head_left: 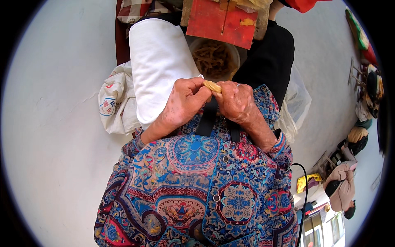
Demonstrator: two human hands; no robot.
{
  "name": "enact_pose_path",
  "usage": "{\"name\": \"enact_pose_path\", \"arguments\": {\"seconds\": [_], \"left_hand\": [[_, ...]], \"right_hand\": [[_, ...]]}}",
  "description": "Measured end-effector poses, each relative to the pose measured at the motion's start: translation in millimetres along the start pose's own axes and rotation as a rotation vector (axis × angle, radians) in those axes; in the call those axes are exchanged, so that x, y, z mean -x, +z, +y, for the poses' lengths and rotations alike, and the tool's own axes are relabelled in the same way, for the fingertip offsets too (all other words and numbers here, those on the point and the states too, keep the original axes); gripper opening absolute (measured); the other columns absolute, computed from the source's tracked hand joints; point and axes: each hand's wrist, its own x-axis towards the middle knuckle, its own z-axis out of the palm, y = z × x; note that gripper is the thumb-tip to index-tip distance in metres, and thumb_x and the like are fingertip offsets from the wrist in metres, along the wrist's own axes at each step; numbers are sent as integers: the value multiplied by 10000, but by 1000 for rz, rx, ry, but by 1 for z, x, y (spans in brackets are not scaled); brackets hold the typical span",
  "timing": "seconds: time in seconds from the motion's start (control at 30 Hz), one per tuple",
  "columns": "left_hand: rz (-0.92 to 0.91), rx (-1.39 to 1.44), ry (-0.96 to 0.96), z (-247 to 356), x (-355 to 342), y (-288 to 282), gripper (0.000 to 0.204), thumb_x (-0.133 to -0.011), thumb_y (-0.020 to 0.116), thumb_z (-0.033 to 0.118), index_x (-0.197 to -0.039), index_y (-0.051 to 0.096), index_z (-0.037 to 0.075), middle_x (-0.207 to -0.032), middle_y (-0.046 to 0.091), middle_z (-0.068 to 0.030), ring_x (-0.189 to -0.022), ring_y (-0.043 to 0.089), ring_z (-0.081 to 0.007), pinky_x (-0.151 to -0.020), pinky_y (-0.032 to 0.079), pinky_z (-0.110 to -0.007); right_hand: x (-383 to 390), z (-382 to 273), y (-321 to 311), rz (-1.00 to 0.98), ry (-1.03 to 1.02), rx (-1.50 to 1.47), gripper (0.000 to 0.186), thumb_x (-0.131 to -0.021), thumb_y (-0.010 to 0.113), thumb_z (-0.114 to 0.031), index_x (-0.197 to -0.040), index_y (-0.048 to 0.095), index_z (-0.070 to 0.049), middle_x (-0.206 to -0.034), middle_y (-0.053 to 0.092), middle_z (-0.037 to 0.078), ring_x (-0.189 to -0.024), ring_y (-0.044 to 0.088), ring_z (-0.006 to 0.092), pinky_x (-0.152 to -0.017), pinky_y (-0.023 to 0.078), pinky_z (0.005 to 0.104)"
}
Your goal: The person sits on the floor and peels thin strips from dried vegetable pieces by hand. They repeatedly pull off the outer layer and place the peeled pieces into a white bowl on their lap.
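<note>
Over my lap both hands are closed on a short, twisted tan strip (pixel 213 86); its exact kind I cannot make out. My left hand (pixel 184 100) pinches one end between thumb and bent forefinger. At the other end, my right hand (pixel 237 102) grips with curled fingers, and a ring shows on one of them. Just beyond the hands stands a round white tub (pixel 235 55) with many brownish strips (pixel 212 59) inside. Part of the tub is hidden under a red board.
The red board (pixel 214 22) lies on a wooden stand in front of me. White cloth (pixel 162 66) covers my left leg. A white printed sack (pixel 117 99) rests at left, a clear plastic bag (pixel 294 105) at right. Clothes and chairs are farther right.
</note>
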Motion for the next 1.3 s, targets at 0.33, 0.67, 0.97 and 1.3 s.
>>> {"name": "enact_pose_path", "arguments": {"seconds": [0.33, 0.67, 0.97, 1.3], "left_hand": [[-185, 438, -105, -10, -3, -2, 274, -927, 554, 186, -1007, 594, -73, -705, 558, -26, -570, 515, -61, -560, 521, -230], [-264, 82, -1, 12, 6, -15, 248, -900, 510, 35, -1136, 535, -36, -684, 561, 13, -547, 450, -28, -500, 378, -166], [-259, -150, 231, 0, 9, -41, 300, -853, 549, 16, -1152, 531, 21, -597, 477, 6, -575, 431, -57, -562, 365, -221], [-269, -392, 497, 8, -12, -42, 480, -764, 726, 118, -1204, 562, 16, -1121, 598, -109, -1057, 560, -220, -924, 435, -327]], "right_hand": [[-16, 7, -23, -271, 24, -111, 303, -797, 695, -247, -832, 500, -17, -657, 566, 97, -536, 608, 232, -461, 501, 317], [-20, 12, -52, -361, 122, -317, 415, -776, 720, -289, -1028, 553, -3, -761, 649, 132, -619, 646, 294, -495, 509, 349], [-13, 15, -55, -443, 168, -476, 109, -854, 628, -107, -883, 602, -6, -658, 602, 133, -574, 605, 306, -481, 467, 373], [-16, 18, -46, -424, 335, -688, 121, -874, 606, -102, -867, 619, 18, -662, 587, 167, -561, 572, 339, -492, 437, 384]]}}
